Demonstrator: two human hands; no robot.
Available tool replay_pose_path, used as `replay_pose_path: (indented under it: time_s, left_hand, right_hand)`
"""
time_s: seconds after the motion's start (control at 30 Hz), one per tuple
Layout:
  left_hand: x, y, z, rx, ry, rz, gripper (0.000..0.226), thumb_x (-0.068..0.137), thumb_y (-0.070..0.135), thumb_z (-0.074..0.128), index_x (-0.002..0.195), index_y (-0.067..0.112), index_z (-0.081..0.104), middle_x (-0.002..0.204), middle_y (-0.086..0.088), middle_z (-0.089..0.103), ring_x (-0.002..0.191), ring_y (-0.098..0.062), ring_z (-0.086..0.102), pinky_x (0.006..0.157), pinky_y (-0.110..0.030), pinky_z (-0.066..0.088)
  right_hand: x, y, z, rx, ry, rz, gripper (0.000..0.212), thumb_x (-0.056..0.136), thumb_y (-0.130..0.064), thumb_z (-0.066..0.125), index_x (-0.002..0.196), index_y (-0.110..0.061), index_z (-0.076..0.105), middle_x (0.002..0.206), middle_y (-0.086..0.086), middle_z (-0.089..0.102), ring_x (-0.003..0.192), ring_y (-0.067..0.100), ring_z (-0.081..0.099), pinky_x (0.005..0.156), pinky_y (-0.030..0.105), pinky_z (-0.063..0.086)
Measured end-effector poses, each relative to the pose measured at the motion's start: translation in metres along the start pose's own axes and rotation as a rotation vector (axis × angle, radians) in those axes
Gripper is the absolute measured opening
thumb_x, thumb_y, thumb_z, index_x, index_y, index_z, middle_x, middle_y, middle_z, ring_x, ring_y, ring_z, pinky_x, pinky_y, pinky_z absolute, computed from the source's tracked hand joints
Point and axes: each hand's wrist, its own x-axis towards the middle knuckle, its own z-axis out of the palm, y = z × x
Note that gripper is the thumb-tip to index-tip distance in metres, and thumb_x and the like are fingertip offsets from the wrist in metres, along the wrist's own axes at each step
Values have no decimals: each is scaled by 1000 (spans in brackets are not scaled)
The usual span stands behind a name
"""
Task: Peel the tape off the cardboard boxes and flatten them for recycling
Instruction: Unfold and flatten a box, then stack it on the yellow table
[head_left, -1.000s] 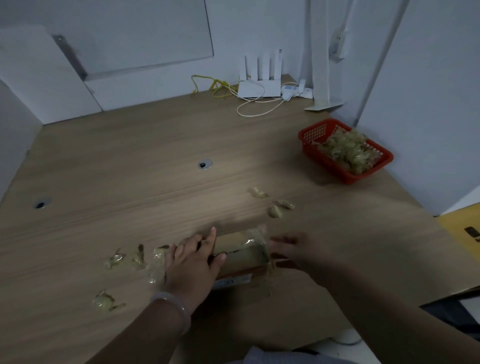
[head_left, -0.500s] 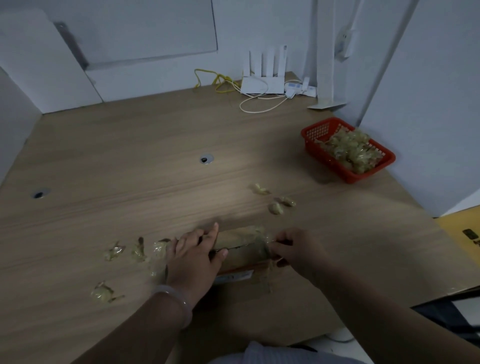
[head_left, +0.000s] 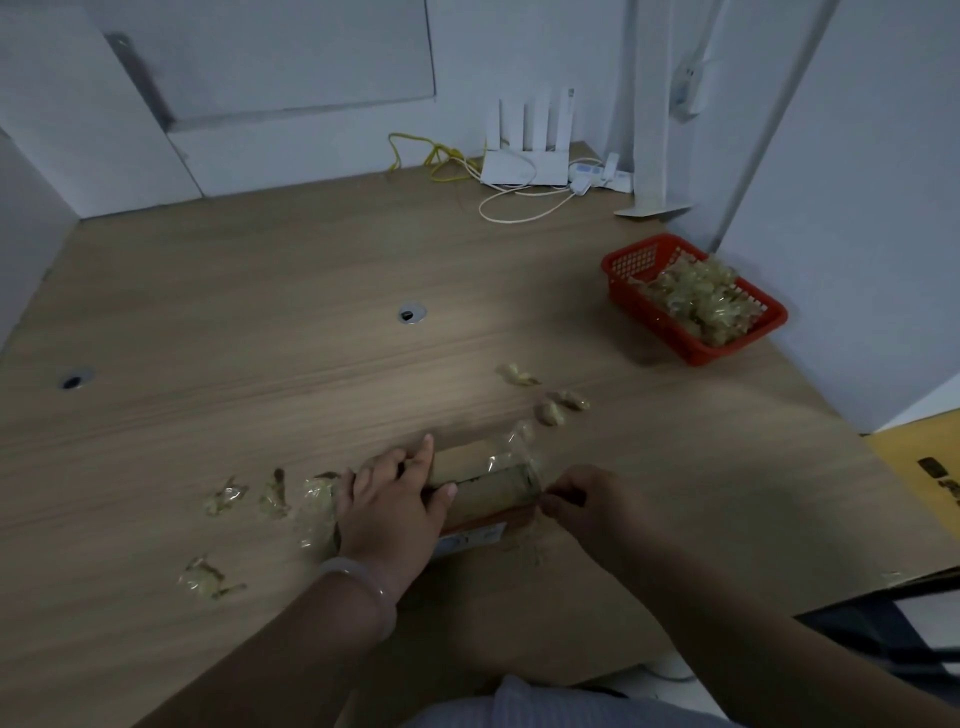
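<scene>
My left grip spread flat, pressing cardboard box onto desk; my right grip pinches clear tape at box's right end.

1. A single view: one wide-angle camera worn on the person's head.
2. It faces forward and down across the tabletop, close above its near edge.
3. The far wall and a white router bound the top of the view; a red basket sits toward the right side.
4. No second view overlaps it.
</scene>
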Motion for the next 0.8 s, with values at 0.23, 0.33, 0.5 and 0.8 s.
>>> replay_pose_path:
  time_s: [0.23, 0.33, 0.5, 0.8]
  left_hand:
    - [-1, -1, 0, 11, 5, 15, 62, 92, 61, 32, 149, 43, 14, 149, 9, 31, 138, -14, 23, 116, -41, 3]
    - [-1, -1, 1, 15, 4, 22, 61, 92, 61, 31, 148, 45, 13, 147, 10, 31, 138, -13, 23, 116, -40, 2]
    - [-2, 1, 0, 8, 13, 36, 57, 93, 60, 32, 146, 50, 14, 145, 11, 32, 137, -11, 23, 117, -41, 2]
    - [-3, -1, -6, -309, 88, 5, 26, 87, 58, 53, 110, 52, 64, 140, 21, 44, 132, -7, 34, 116, -39, 5]
  right_hand:
    - [-5, -4, -1, 180, -68, 86, 22, 82, -11, 67, 63, -21, 61, 60, 2, 65, 62, 19, 65, 66, 44, 56]
    - [-4, -10, -6, 221, -101, 55, 21, 83, -9, 67, 65, -18, 62, 61, 2, 63, 63, 19, 62, 65, 44, 55]
    - [-2, -32, -8, 86, -5, -193, 31, 81, -10, 69, 60, -29, 56, 66, -7, 58, 63, 1, 53, 61, 19, 42]
    - [7, -52, 7, 159, -67, -257, 22, 82, -13, 68, 66, -28, 65, 88, -6, 70, 92, 4, 65, 82, 34, 54]
